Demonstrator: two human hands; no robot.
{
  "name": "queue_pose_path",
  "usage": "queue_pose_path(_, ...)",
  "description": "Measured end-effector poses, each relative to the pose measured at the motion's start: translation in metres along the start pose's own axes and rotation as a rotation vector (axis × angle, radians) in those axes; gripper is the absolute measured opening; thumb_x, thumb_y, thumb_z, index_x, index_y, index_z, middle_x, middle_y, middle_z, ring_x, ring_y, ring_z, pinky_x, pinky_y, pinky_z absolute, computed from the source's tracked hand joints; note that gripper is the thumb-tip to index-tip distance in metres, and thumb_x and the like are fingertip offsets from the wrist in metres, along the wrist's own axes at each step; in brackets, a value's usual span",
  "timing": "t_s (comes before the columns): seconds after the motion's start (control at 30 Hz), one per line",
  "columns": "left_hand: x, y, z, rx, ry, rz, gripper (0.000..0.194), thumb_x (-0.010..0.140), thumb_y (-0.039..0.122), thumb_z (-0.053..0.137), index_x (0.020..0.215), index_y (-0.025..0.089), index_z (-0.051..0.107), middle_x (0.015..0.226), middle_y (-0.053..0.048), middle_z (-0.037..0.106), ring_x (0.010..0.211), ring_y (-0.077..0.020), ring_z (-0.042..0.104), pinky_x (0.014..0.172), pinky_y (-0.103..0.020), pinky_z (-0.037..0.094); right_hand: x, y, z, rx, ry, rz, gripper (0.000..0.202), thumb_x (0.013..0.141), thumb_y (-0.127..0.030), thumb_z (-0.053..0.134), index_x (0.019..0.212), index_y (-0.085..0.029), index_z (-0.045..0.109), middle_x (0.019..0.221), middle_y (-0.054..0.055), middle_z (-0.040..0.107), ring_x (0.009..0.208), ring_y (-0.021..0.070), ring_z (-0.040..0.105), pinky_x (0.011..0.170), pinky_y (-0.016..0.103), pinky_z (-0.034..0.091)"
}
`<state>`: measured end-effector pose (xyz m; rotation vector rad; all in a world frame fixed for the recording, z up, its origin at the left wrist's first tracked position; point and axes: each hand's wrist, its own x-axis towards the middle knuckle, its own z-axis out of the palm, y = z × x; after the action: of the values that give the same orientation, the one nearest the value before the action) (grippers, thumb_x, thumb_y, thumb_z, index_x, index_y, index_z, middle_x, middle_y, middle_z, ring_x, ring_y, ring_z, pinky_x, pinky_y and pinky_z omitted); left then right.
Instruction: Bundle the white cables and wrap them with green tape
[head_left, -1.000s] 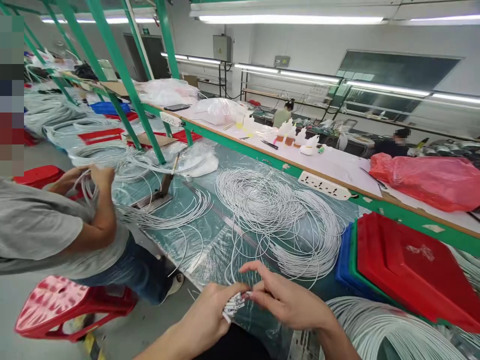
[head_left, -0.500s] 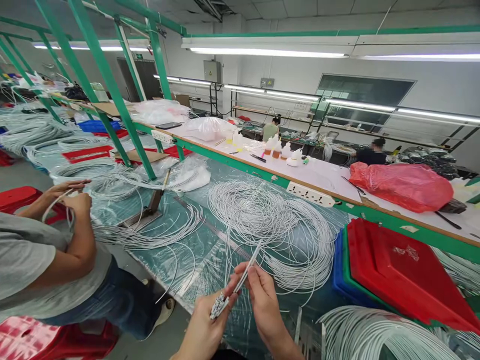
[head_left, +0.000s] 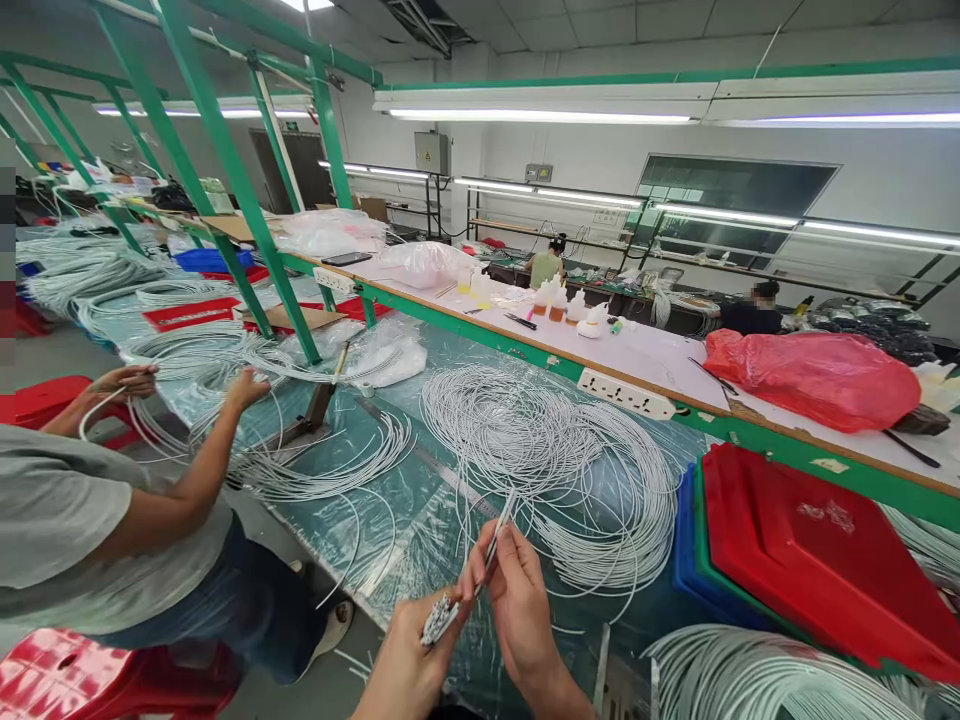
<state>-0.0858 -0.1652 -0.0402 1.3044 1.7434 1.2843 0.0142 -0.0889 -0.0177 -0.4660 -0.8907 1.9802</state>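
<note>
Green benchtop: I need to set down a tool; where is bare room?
Bare, film-covered green benchtop shows between the thin metal ruler, left hand and curved white cables; also behind the tangled white coil. Crowded: right, by the red plastic bin.

Fluorescent tubes (head_left: 540,116) shine beneath a panelled grey ceiling (head_left: 577,45) and light pale walls (head_left: 585,142), one set with a wide, dark window (head_left: 739,195) behind a row of metal racks (head_left: 510,226). Green posts (head_left: 240,182) rise along a long, plastic-sheeted teal desk (head_left: 424,530), with a raised, white-topped shelf (head_left: 645,345) running down its far side. Red plastic stools (head_left: 60,672) stand on the grey floor (head_left: 292,700).
</note>
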Motion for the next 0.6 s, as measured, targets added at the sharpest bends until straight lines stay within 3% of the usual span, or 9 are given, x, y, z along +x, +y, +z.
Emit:
queue_pose_path(0.1, 0.000, 0.003, -0.009, -0.014, -0.108, -0.040, 0.045, 0.092, 0.053, 0.051, 0.076, 0.015, 0.069, 0.070, -0.004, 0.064, 0.070, -0.0191, 0.061, 0.066, -0.023, 0.049, 0.002, 0.002, 0.000, -0.020, -0.011, -0.023, 0.041, 0.093, -0.059, 0.058, 0.080, -0.021, 0.054, 0.062, -0.006, 0.040, 0.051, 0.0096, 0.040, 0.052, 0.025, 0.038)
queue_pose_path(0.23, 0.004, 0.010, -0.030, -0.030, 0.048, -0.097, 0.046, 0.087, 0.057, 0.056, 0.097, 0.016, 0.076, 0.086, -0.007, 0.073, 0.095, -0.0269, 0.067, 0.087, -0.030, 0.053, 0.000, 0.016, -0.006, -0.220, 0.010, -0.103, 0.046, 0.094, -0.062, 0.054, 0.075, -0.020, 0.050, 0.063, -0.007, 0.033, 0.051, 0.0085, 0.028, 0.048, 0.022, 0.029)
queue_pose_path(0.33, 0.008, 0.019, -0.037, -0.064, 0.122, -0.080, 0.047, 0.085, 0.056, 0.059, 0.100, 0.015, 0.077, 0.077, -0.007, 0.072, 0.081, -0.0238, 0.067, 0.075, -0.029, 0.055, -0.010, 0.033, -0.007, -0.401, -0.049, -0.100, 0.044, 0.097, -0.061, 0.047, 0.079, -0.021, 0.054, 0.068, -0.003, 0.044, 0.055, 0.0108, 0.039, 0.050, 0.023, 0.037)
queue_pose_path(0.43, 0.010, 0.026, -0.032, -0.117, 0.104, -0.067, 0.047, 0.083, 0.053, 0.062, 0.099, 0.012, 0.076, 0.060, -0.002, 0.061, 0.054, -0.0146, 0.053, 0.052, -0.023, 0.045, -0.022, 0.044, -0.004, -0.642, -0.175, -0.192, 0.040, 0.104, -0.049, 0.037, 0.095, -0.021, 0.065, 0.081, 0.005, 0.062, 0.072, 0.0185, 0.059, 0.067, 0.030, 0.050)
queue_pose_path(0.6, 0.010, 0.029, -0.024, -0.139, 0.150, -0.065, 0.044, 0.083, 0.051, 0.064, 0.061, 0.013, 0.066, 0.054, 0.000, 0.049, 0.053, -0.0103, 0.042, 0.049, -0.021, 0.035, -0.028, 0.040, 0.001, -0.956, -0.273, -0.340, 0.041, 0.105, -0.026, 0.029, 0.133, -0.022, 0.059, 0.113, 0.014, 0.070, 0.108, 0.0276, 0.066, 0.091, 0.040, 0.050)
